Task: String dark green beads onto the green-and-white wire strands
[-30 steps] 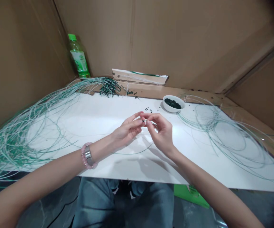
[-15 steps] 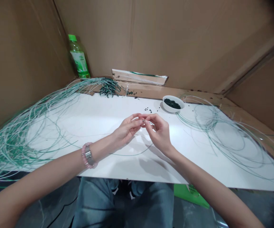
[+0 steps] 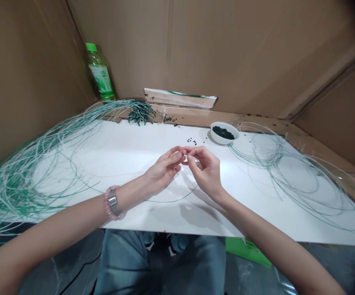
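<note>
My left hand and my right hand meet fingertip to fingertip above the white board. Both are closed in a pinch. A thin green wire runs from my right hand, curving down and left under my left wrist. Between the left fingertips a tiny dark bit shows, too small to name for certain. Just beyond the hands, several small black pieces lie scattered. Behind them to the right stands a white bowl holding many similar dark pieces.
A large tangle of green and white wires spreads over the left side, its dark-tipped ends bunched at the back. Looser wire coils lie on the right. A green-capped bottle stands in the back left corner. Cardboard walls surround the board.
The left fingers have shifted slightly at the pinch, and a small dark bit shows more between the fingertips. My right hand has hardly moved.
</note>
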Demonstrator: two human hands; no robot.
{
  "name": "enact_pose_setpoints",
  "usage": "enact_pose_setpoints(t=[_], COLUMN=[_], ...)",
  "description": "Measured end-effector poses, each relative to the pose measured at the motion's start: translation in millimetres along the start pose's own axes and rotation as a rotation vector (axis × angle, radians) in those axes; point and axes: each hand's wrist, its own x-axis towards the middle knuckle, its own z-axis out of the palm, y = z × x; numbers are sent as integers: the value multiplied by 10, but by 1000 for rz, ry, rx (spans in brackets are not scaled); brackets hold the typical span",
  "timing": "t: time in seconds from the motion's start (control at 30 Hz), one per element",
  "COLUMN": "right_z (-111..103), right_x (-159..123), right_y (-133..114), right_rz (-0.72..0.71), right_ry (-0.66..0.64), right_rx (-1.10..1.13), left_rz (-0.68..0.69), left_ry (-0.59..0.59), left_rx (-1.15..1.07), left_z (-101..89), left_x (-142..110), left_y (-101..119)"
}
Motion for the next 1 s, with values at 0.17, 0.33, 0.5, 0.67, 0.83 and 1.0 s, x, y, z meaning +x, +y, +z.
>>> enact_pose_setpoints(t=[0.17,0.33,0.5,0.67,0.83,1.0], right_z=[7,12,8,13,20,20], right_x=[-1,0,-16,-42,-59,-57], right_y=[0,-8,9,28,51,67], right_rz=[-22,-50,-121,-185,-235,-249], right_ry=[4,20,44,50,89,94], right_rx=[-26,-63,-115,-160,-162,-168], left_rz=[14,8,6,19,36,24], left_ry=[-11,7,7,-17,-47,-12], left_rx=[-11,-25,-41,-87,-130,-143], left_z=[-5,-2,-5,5,62,77], left_x=[8,2,-3,-13,-54,-79], left_y=[-13,-19,-41,-68,-98,-127])
